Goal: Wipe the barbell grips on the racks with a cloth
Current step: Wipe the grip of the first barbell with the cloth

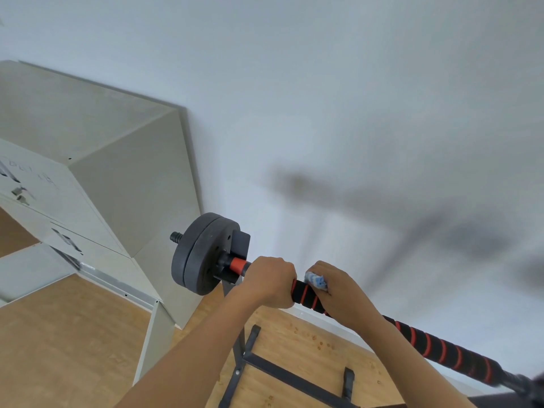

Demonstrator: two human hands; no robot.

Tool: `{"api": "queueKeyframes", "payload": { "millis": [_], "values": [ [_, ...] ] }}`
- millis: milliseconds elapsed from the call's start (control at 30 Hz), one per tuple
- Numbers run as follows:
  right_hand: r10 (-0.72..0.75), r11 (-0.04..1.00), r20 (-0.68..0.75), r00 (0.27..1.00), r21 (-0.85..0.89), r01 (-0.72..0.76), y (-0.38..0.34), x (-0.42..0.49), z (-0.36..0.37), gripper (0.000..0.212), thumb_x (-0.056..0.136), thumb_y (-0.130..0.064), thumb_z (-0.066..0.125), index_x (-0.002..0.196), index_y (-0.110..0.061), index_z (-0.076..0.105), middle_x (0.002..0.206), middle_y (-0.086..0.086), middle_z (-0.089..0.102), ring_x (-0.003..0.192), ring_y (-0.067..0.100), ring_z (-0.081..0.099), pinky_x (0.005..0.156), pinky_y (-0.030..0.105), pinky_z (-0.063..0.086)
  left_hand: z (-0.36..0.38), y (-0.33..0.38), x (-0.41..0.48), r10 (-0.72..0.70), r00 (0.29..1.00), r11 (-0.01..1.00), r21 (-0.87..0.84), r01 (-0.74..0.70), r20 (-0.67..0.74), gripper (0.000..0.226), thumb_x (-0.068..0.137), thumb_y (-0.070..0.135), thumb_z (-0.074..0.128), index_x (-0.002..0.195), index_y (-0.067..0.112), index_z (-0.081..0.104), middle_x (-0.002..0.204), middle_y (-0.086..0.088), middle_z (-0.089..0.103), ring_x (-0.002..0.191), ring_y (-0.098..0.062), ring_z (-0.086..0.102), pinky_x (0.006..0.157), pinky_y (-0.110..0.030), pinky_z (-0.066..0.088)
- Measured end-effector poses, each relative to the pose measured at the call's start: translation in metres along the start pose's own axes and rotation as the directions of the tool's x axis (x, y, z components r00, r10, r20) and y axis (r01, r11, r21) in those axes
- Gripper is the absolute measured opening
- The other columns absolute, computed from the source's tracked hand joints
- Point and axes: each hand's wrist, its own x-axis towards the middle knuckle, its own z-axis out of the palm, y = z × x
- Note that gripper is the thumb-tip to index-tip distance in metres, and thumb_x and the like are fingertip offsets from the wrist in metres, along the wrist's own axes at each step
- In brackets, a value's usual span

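Low in the centre of the frame the barbell (306,293) is lying across a dark rack (240,325), running from the black weight plates (200,254) at centre left down toward the lower right corner. The left hand (269,282) is wrapping its fingers fully around the bar just inside the plates, where the bare red shaft is giving way to the black, red-striped foam grip (435,347). The right hand (338,293) is sitting just beside it on the bar, curling around a bunched blue-and-white cloth (316,280) and pressing it onto the foam; how far the cloth is reaching under the bar is hard to tell from this angle. The bar is looking stiff and fairly heavy with its plates on, so it is probably staying put in the rack while being rubbed, though it may be inclined to roll, which the left hand's hold is likely guarding against. The foam is looking soft and slightly grippy, so the limp, light cloth is likely dragging rather than sliding, and wrapping it right around the grip seems the best hold. A pale metal cabinet (97,178) is standing at the left against the white wall (353,83).
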Motion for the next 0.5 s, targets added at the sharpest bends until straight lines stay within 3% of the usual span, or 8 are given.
{"api": "queueKeyframes", "payload": {
  "millis": [100, 167, 300, 367, 500],
  "values": [
    [-0.029, 0.999, 0.008, 1.0, 0.012, 0.029, 0.002, -0.002, -0.003, 0.021, 0.098, -0.009, 0.051, 0.092, -0.027, 0.061, 0.091, -0.015, 0.059, 0.082, 0.009, 0.06, 0.077, 0.03, 0.053, -0.01, -0.005, 0.007, 0.031, 0.994, 0.999, -0.038, -0.027, 0.106, 0.017, 0.072, 0.034, 0.074, 0.084, 0.025, 0.064, 0.069, 0.005, 0.064, 0.068, -0.016, 0.067, 0.073, -0.034, 0.06],
    [-0.039, 0.999, 0.009, 0.999, 0.036, 0.039, 0.003, -0.005, -0.005, 0.02, 0.098, -0.013, 0.053, 0.093, -0.031, 0.062, 0.092, -0.018, 0.059, 0.085, 0.007, 0.06, 0.077, 0.028, 0.053, -0.009, -0.008, 0.007, 0.061, 0.994, 0.997, -0.061, -0.055, 0.096, 0.018, 0.073, 0.035, 0.074, 0.086, 0.027, 0.065, 0.07, 0.006, 0.064, 0.069, -0.014, 0.066, 0.073, -0.033, 0.059],
    [0.004, 1.0, 0.0, 1.0, 0.018, -0.004, 0.003, -0.005, -0.006, 0.017, 0.097, -0.021, 0.052, 0.094, -0.031, 0.065, 0.091, -0.015, 0.063, 0.083, 0.007, 0.062, 0.075, 0.025, 0.052, 0.023, 0.001, -0.007, 0.114, 0.962, 0.991, 0.091, -0.094, -0.25, 0.019, 0.082, 0.035, 0.069, 0.08, 0.025, 0.053, 0.069, 0.01, 0.053, 0.065, -0.013, 0.054, 0.066, -0.032, 0.051],
    [0.021, 1.0, -0.029, 0.999, 0.01, -0.021, -0.002, -0.003, -0.002, 0.012, 0.094, -0.025, 0.053, 0.087, -0.031, 0.06, 0.086, -0.012, 0.061, 0.077, 0.007, 0.06, 0.07, 0.022, 0.048, 0.039, 0.009, -0.011, 0.106, 0.924, 0.991, 0.116, -0.067, -0.367, 0.029, 0.075, 0.031, 0.075, 0.072, 0.026, 0.047, 0.062, 0.01, 0.047, 0.057, -0.013, 0.046, 0.057, -0.03, 0.044],
    [0.005, 1.0, -0.107, 0.994, 0.006, -0.004, -0.008, 0.001, 0.006, 0.013, 0.088, -0.022, 0.053, 0.075, -0.025, 0.054, 0.077, -0.008, 0.055, 0.07, 0.011, 0.054, 0.061, 0.021, 0.041, 0.04, 0.011, -0.001, 0.052, 0.934, 0.987, 0.158, 0.005, -0.353, 0.033, 0.064, 0.021, 0.074, 0.061, 0.025, 0.042, 0.053, 0.009, 0.043, 0.049, -0.014, 0.038, 0.048, -0.027, 0.026]
  ]
}}
